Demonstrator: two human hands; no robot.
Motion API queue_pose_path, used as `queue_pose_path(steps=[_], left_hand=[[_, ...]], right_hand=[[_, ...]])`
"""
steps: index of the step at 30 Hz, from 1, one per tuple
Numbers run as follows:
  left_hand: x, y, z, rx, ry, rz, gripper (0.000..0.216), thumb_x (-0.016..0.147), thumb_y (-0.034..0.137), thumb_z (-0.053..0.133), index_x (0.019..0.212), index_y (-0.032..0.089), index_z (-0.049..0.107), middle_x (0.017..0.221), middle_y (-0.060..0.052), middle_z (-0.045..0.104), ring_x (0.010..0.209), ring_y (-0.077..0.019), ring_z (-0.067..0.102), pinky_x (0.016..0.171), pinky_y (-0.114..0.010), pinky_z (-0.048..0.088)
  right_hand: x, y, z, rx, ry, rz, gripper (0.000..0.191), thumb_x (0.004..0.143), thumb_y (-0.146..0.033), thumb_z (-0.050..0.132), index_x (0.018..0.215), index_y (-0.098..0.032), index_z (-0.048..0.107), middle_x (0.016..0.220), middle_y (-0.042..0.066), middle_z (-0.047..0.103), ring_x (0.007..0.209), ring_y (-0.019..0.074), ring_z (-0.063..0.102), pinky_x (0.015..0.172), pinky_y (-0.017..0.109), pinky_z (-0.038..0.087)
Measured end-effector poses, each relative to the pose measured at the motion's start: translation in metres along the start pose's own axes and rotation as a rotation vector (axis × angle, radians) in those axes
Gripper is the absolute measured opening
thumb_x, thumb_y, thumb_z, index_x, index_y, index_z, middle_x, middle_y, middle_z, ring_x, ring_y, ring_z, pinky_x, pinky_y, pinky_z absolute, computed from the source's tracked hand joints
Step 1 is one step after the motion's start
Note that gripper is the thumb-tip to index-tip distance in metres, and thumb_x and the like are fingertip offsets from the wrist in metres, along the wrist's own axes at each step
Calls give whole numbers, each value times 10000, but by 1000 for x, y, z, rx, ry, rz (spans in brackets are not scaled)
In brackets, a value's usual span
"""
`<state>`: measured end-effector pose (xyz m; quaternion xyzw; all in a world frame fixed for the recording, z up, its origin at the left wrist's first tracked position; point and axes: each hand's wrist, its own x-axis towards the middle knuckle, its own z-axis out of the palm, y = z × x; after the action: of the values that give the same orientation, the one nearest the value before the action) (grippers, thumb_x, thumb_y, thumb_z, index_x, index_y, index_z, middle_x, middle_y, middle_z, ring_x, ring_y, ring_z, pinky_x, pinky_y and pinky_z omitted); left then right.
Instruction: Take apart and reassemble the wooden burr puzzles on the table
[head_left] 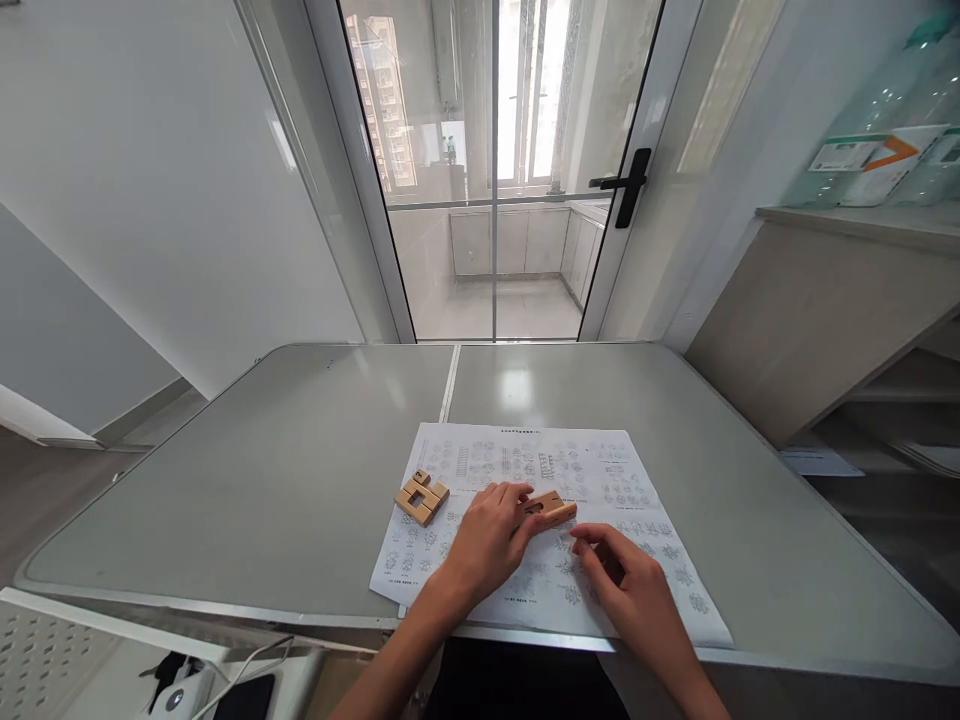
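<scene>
My left hand (491, 530) is closed around light wooden puzzle blocks (551, 508), with its fingers over their left end. The blocks lie low over a printed sheet, and a dark notch shows in the wood; my fingers hide part of them. Just right of the blocks, my right hand (626, 575) has bent fingers, the thumb and forefinger tips slightly apart. Nothing shows between those tips. Further left, several notched wooden pieces (421, 515) form a small square with a gap in its middle. A small block with a dark mark (421, 477) sits at its back edge.
The white sheet (600, 465), covered in small line diagrams, lies on a grey table (300, 480) with a metal edge. At lower left stands a white perforated tray (60, 650) with a cable and a dark phone-like object. Plastic bottles (870, 150) stand on a shelf at right.
</scene>
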<state>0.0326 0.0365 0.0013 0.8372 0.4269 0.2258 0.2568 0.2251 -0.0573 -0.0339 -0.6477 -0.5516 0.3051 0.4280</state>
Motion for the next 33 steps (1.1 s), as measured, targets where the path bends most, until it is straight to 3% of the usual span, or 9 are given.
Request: queue_pose_path(steps=[3, 5, 7, 12, 27, 33], left_hand=[[-1, -2, -3, -12, 34, -70, 231, 1064, 265, 489, 1216, 187, 645, 1156, -99, 734, 1075, -272, 676, 929, -420, 527], [-1, -4, -5, -5, 36, -95, 204, 1041, 270, 527, 1165, 187, 665, 1095, -97, 737, 1023, -274, 681, 892, -410, 530], [0, -6, -7, -4, 29, -115, 178, 1022, 305, 568, 1081, 194, 694, 1032, -87, 733, 967, -268, 681, 855, -395, 532], [2, -6, -7, -10, 10, -144, 234, 979, 410, 640, 969, 192, 726, 1022, -91, 720, 939, -265, 668, 817, -380, 529], [8, -12, -12, -149, -14, -196, 281, 931, 467, 652, 889, 194, 707, 963, -75, 744, 899, -262, 667, 759, -345, 498], [8, -14, -17, -221, 7, -226, 242, 986, 424, 574, 921, 207, 659, 875, -54, 774, 798, -242, 702, 682, -311, 474]], right_hand=[[1, 0, 1, 1, 54, -24, 301, 1017, -463, 513, 1159, -245, 665, 1015, 60, 715, 694, 199, 637, 639, 329, 529], [3, -1, 1, -14, 78, -67, 315, 1011, -433, 516, 1254, -262, 621, 1233, 86, 678, 758, 198, 667, 663, 338, 552], [7, -1, 2, -58, 68, -102, 346, 1003, -406, 524, 1321, -282, 581, 1318, 85, 644, 778, 196, 677, 701, 352, 566], [17, -1, 4, -161, 12, -130, 329, 1011, -377, 524, 1325, -280, 548, 1097, 52, 686, 769, 209, 673, 763, 373, 568], [24, -9, 2, -259, -85, -151, 194, 962, -443, 668, 1047, -271, 639, 975, 21, 687, 708, 196, 633, 672, 322, 505], [29, -17, -4, -271, -219, -96, 194, 916, -422, 718, 928, -264, 607, 879, -3, 672, 684, 184, 595, 664, 308, 471]])
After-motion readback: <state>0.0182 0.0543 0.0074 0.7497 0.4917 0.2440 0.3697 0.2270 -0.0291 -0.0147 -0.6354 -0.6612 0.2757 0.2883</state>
